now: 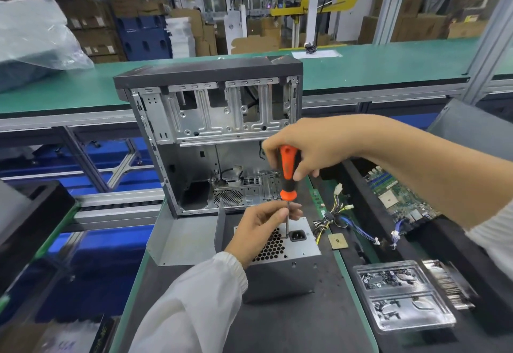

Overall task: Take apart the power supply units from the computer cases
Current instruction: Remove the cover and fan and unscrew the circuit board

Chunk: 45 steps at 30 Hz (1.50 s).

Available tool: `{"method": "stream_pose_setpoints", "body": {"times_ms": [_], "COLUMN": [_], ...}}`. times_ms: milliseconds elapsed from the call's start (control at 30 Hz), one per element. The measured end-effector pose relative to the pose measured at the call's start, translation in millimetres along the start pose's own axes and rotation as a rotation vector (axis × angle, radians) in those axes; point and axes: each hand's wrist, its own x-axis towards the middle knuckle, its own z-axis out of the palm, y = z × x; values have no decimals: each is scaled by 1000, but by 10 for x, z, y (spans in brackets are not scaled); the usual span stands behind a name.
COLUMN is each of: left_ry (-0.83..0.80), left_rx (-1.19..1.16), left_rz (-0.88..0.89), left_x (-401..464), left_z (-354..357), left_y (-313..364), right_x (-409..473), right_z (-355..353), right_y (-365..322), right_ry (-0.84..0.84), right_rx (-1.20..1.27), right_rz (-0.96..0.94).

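- No brand or label readable anywhere; the print on the paper sheet [316,54] on the far green bench is too small to read.
- One power supply unit [288,266], grey metal box, sits on the dark desk [319,325] just in front of the case, socket face up, honeycomb vent beside the black socket.
- One computer case [211,119], upright, side open, drive bays empty; a fan grille shows at its bottom.
- One screwdriver [288,175], orange and black handle, held upright, tip down on the unit's top face next to the socket.
- Right hand [311,147]: grip clamped around the screwdriver handle.
- Left hand [261,227]: grip pinched on the metal shaft just below the handle, wrist over the vent.
- Cable bundle [333,216], yellow, black and blue wires with white connectors, lies right of the unit.
- One square CPU chip [338,241] lies flat by the cables.
- One green motherboard [399,197] lies in a black tray on the right.
- One clear plastic tray [402,297], two compartments, each holding small dark parts, likely screws; blurred.
- One loose grey side panel [180,238] lies left of the unit.
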Motion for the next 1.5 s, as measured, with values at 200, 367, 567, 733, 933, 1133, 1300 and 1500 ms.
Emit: {"method": "stream_pose_setpoints", "body": {"times_ms": [200, 367, 567, 733, 933, 1133, 1300, 1500], "left_ry": [23, 25, -39, -50, -44, -36, -46, -45], "left_rx": [-39, 2, 49, 53, 60, 95, 114, 125], "left_rz": [-10, -17, -33, -46, -52, -50, -46, -65], "left_x": [-6, 0, -1, 4, -4, -27, -37, -32], "left_z": [11, -3, 32, 30, 19, 47, 51, 57], "left_y": [-42, -59, -53, -59, -68, -56, -40, -27], "right_x": [18, 72, -59, -62, 14, -70, -4, -73], "right_z": [-87, -17, -218, -177, -129, -160, -32, -107], "right_y": [-68, -86, -72, -87, -71, -146, -160, -151], "right_ry": [-126, 67, -241, -98, -121, -55, 5, -38], "right_rx": [25, -308, -124, -54, -380, -374, -600, -438], "right_rz": [-20, 169, -46, 59, -23, 38, -20, -47]}}
